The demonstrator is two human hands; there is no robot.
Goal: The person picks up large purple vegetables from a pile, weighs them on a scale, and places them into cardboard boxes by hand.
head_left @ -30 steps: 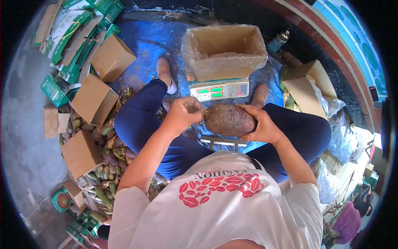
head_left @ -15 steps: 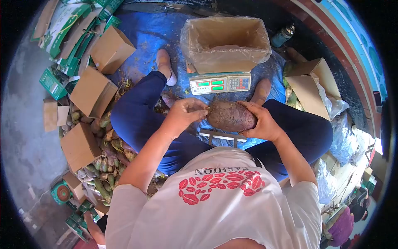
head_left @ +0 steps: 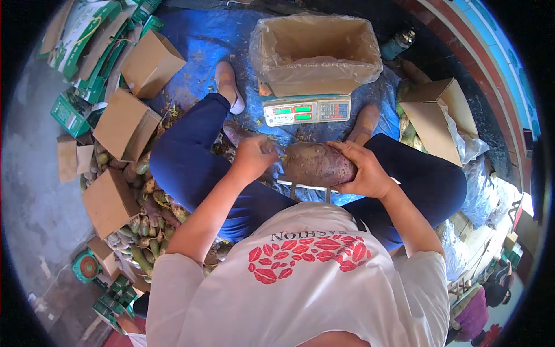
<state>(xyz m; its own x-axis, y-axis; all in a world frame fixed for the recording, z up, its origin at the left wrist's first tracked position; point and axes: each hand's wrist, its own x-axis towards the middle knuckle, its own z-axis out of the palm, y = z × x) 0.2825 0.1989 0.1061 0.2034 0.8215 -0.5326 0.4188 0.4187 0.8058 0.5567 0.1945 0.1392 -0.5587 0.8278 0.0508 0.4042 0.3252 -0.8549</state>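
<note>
A large, dirt-speckled purplish-brown root point(head_left: 319, 165) lies level above my lap. My right hand point(head_left: 365, 169) wraps round its right end. Left of the root, a small gap away from it, is my left hand point(head_left: 255, 157), its fingers curled and blurred; whether they pinch anything is too small to tell. Beyond the root stands a digital scale point(head_left: 307, 110) with green displays. Behind the scale's panel is an open cardboard box point(head_left: 321, 88) lined with clear plastic.
Many long roots point(head_left: 147, 231) are heaped at the left beside several cardboard boxes point(head_left: 125, 124). At the right stand another open box point(head_left: 433, 110) and plastic bags point(head_left: 478, 191). A bottle point(head_left: 397, 44) is near the lined box. Other people are partly visible at the lower edges.
My left hand has come away from the left end of the root, and its fingers have curled in. The root stays in my right hand. The view has shifted slightly.
</note>
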